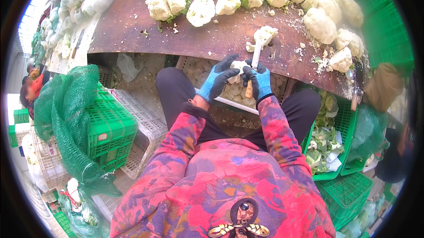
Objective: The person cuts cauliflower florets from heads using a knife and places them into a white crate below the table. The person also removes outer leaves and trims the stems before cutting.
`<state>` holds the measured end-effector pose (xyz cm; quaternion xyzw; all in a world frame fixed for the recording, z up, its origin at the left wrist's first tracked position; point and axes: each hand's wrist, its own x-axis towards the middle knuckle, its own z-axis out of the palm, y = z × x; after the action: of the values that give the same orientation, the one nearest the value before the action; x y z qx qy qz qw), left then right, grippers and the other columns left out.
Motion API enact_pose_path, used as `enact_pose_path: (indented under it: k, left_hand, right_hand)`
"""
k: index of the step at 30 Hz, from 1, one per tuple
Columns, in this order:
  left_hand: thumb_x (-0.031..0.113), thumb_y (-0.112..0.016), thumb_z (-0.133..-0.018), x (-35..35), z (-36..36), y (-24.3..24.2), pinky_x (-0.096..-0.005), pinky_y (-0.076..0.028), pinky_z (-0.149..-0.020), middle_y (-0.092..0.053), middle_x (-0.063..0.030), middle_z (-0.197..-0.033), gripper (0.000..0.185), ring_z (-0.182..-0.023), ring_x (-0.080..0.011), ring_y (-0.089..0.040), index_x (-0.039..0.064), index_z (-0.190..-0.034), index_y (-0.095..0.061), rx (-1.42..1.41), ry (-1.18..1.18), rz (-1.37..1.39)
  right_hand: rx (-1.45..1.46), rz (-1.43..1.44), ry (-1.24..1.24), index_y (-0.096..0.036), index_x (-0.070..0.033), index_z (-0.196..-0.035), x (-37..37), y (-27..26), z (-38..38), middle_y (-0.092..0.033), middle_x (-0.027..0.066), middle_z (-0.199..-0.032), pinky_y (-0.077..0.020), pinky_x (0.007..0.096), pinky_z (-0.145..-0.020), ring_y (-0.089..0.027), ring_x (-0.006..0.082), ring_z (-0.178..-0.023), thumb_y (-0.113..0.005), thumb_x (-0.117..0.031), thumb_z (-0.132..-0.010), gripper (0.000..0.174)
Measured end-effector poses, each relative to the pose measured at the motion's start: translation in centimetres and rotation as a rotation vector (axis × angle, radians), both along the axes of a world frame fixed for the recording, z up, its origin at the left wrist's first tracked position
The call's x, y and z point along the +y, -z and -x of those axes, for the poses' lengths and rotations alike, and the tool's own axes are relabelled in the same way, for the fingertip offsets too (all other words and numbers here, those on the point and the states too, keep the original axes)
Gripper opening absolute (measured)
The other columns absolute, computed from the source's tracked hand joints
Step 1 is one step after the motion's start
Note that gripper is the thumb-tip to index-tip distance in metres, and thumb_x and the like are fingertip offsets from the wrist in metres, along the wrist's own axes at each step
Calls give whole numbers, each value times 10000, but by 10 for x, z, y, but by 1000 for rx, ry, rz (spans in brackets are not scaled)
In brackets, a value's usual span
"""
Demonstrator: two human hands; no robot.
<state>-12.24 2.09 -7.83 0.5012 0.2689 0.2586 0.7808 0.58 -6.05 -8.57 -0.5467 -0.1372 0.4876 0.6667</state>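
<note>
My left hand [221, 78], in a blue and black work glove, grips a cauliflower piece [237, 69] over the near edge of the table. In my right hand [260, 79], gloved alike, is a knife [249, 89] with a wooden handle and its blade pointing away from me. The fingertips of both hands meet around the piece. Just beyond the blade a cut cauliflower chunk [265, 34] lies on the brown wooden table [132, 39]. Under my hands, between my knees, a white crate [237, 105] holds many cauliflower florets.
Whole cauliflower heads [200, 10] line the table's far side and right end. A second knife [354, 97] rests at the right edge. Green crates [112, 128] with green netting [71, 122] stand at left; a green crate of leaves [347, 145] is at right. Other people are at both sides.
</note>
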Motion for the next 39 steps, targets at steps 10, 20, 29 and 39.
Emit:
enact_pose_path:
  k: [10,20,29,39]
  left_hand:
    - [182,-694,-702,-24,-28,7,-402,-464,-730,-551,-181,-944,297,-859,-376,-553,65,-940,-562,628,-238,-966]
    - [269,-643,-744,31,-86,5,-417,-466,-773,-535,-142,-1063,397,-947,-352,-549,112,-1094,-541,725,-116,-1185]
    - [271,-644,-682,41,-104,4,-412,-458,-787,-583,-166,-1009,392,-922,-349,-563,93,-1027,-589,839,-98,-1061]
    - [380,-660,-694,42,-139,22,-407,-473,-728,-625,-191,-907,450,-859,-327,-606,31,-968,-592,929,-149,-896]
  right_hand:
    - [-203,170,272,-549,-42,-932,-27,8,5,-543,3,-642,-349,200,-379,-448,48,-452,-644,-40,-782,178]
    - [-298,355,160,-547,-59,-893,-51,8,-24,-504,4,-555,-356,237,-365,-453,69,-417,-655,-141,-797,166]
    - [-892,529,-153,-581,-35,-831,-11,20,-64,-617,192,-777,-464,439,-697,-594,361,-787,-596,-225,-742,210]
    - [-1158,848,-449,-614,-12,-927,22,6,-92,-607,223,-948,-457,429,-817,-578,357,-932,-558,-232,-743,292]
